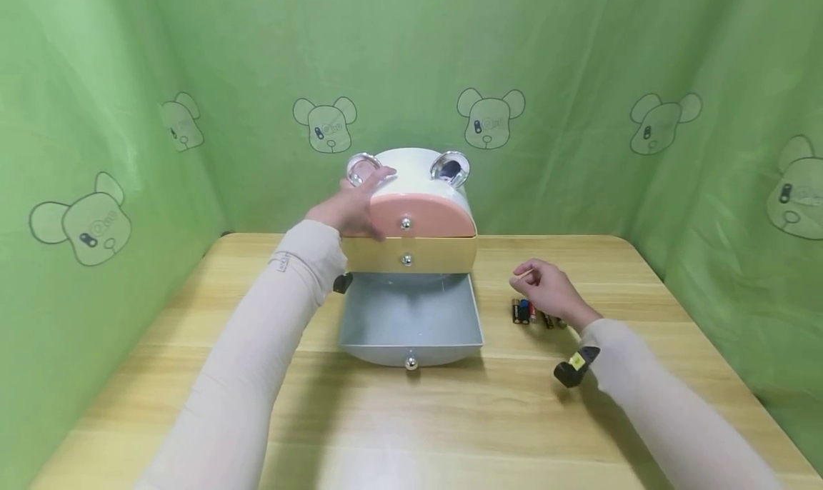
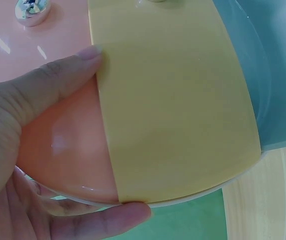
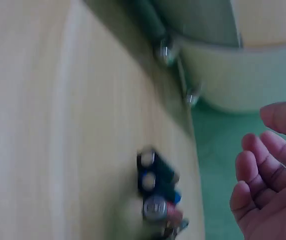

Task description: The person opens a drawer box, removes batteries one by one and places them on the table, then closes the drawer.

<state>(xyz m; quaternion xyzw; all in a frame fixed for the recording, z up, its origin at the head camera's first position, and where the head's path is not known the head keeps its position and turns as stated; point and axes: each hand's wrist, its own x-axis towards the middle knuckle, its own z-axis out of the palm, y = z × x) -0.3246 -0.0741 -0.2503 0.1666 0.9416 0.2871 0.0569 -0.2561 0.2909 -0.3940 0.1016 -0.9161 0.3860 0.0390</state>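
A small drawer box (image 1: pixel 411 254) with a white top and silver ear shapes stands at the table's middle. Its pink top drawer (image 1: pixel 421 215) and yellow middle drawer (image 2: pixel 178 105) are closed; the grey-blue bottom drawer (image 1: pixel 411 311) is pulled out. My left hand (image 1: pixel 350 204) holds the box's left side, thumb across the front, another finger along the side edge. To the right of the box, my right hand (image 1: pixel 546 286) hovers above several batteries (image 1: pixel 524 311) on the table. Its fingers are loosely curled and hold nothing in the right wrist view.
The wooden table (image 1: pixel 482 426) carries the box and batteries. Green curtain (image 1: pixel 411 54) with printed bear heads surrounds it on the left, back and right. A silver knob (image 1: pixel 411 363) sticks out from the front of the extended drawer.
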